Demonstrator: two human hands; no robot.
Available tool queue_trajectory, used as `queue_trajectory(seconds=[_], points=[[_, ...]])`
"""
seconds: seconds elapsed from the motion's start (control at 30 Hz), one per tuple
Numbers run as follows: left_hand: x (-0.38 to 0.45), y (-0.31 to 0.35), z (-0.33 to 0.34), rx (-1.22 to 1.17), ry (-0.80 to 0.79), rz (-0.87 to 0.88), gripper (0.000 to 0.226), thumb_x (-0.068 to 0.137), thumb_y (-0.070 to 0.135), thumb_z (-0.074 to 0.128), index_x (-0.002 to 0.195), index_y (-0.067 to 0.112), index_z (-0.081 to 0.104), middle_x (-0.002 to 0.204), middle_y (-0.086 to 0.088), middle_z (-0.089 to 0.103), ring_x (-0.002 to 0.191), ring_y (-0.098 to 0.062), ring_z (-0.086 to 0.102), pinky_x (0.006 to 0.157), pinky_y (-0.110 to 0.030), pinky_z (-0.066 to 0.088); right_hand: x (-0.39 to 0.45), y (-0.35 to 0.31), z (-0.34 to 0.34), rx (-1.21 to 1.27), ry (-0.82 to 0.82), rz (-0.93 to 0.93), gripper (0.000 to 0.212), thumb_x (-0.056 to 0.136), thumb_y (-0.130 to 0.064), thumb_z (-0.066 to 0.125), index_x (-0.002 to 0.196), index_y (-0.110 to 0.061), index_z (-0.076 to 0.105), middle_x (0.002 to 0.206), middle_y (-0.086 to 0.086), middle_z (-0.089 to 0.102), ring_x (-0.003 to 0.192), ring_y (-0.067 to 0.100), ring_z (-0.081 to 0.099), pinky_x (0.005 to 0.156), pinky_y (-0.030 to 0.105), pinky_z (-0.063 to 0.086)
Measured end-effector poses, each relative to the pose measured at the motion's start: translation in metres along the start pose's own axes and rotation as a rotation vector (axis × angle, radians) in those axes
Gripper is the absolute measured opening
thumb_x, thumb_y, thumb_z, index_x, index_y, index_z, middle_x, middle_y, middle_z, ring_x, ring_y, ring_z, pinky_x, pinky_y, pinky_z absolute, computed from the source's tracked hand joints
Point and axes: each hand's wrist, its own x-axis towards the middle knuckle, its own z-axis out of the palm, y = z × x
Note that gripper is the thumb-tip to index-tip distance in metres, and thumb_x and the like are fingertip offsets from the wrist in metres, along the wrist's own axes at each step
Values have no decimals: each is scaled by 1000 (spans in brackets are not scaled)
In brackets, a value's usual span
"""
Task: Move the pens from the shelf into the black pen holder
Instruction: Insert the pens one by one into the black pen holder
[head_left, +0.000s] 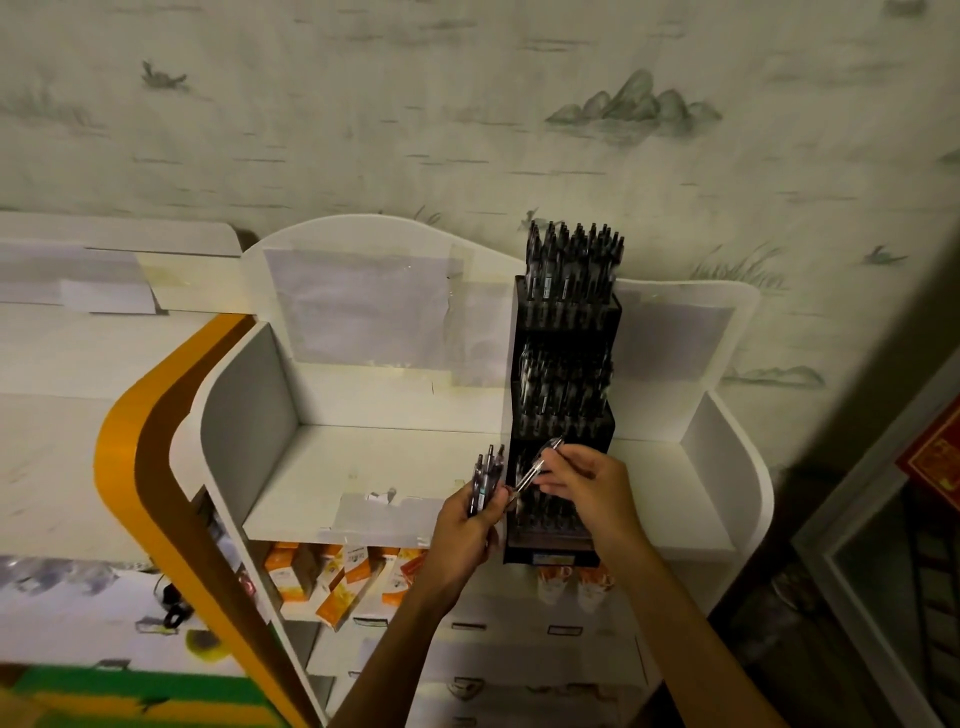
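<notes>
A tall black tiered pen holder (563, 410) stands on the white shelf (363, 467), its upper tiers packed with dark pens (571, 265). My left hand (467, 525) grips a small bunch of dark pens (485, 480), tips up, just left of the holder's lowest tier. My right hand (587, 486) pinches a single clear pen (535, 467) that slants across the front of the lowest tier, its lower end close to the bunch in my left hand.
Orange and white boxes (332, 577) fill the shelf level below. An orange-edged panel (156, 467) curves along the shelf's left side. A wallpapered wall (467, 130) rises behind. A dark gap and a framed panel (883, 545) lie to the right.
</notes>
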Motion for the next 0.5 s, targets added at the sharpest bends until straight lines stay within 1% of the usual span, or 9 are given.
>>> queue_trajectory(seconds=[0.1,0.13,0.2,0.27,0.3,0.33,0.4,0.47,0.5], points=[[2,-4,-7,75,136,17,19,100,34,56,108,19,63,87,-3,70,57,-9,51,46,-18,42,4,0,-10,-45,58,-40,12,91,-16,67,100,-11,72,88,5,75,79,18,73,74,28,60],[3,-4,-10,99,167,30,18,100,33,55,106,19,63,87,-4,68,61,-10,51,46,-15,44,5,1,-13,-80,74,-59,13,91,-16,67,102,-10,72,88,4,75,78,17,73,74,27,60],[4,-3,-12,123,191,41,17,100,32,55,106,18,61,86,-4,63,69,-11,52,49,-8,44,7,6,-18,-190,94,-121,9,90,-16,68,98,-16,72,85,0,75,75,15,73,73,26,60],[5,-2,-12,128,190,4,18,100,32,56,112,19,59,89,2,61,76,-10,54,58,-14,46,8,13,-20,-352,89,-211,5,90,-16,69,91,-20,73,81,-5,74,73,10,71,72,24,59],[5,-1,-13,98,172,-22,19,101,31,56,113,17,58,84,2,58,72,-10,52,58,-19,42,8,17,-20,-436,84,-254,5,89,-17,69,89,-18,74,79,-6,73,71,7,70,72,23,58],[6,-2,-14,45,148,-45,20,101,30,55,112,13,57,75,1,52,62,-10,47,54,-22,38,8,22,-20,-506,80,-289,5,89,-18,70,87,-17,74,77,-7,72,70,5,69,71,24,58],[6,-3,-16,-64,98,-69,17,103,25,51,107,9,54,62,2,42,50,-9,35,46,-22,30,8,28,-19,-584,72,-330,9,89,-19,70,83,-13,73,73,-5,70,67,5,67,68,29,58],[6,-3,-17,-117,63,-79,15,104,22,46,104,9,53,58,6,40,47,-8,32,43,-21,27,9,33,-18,-615,65,-349,12,90,-19,69,81,-11,71,71,-3,69,66,6,65,67,32,58],[5,-3,-17,-116,56,-80,16,105,22,43,104,10,54,57,7,40,47,-7,32,43,-21,27,9,35,-17,-628,62,-351,12,90,-18,69,81,-11,71,71,-3,68,67,6,65,67,31,57]])
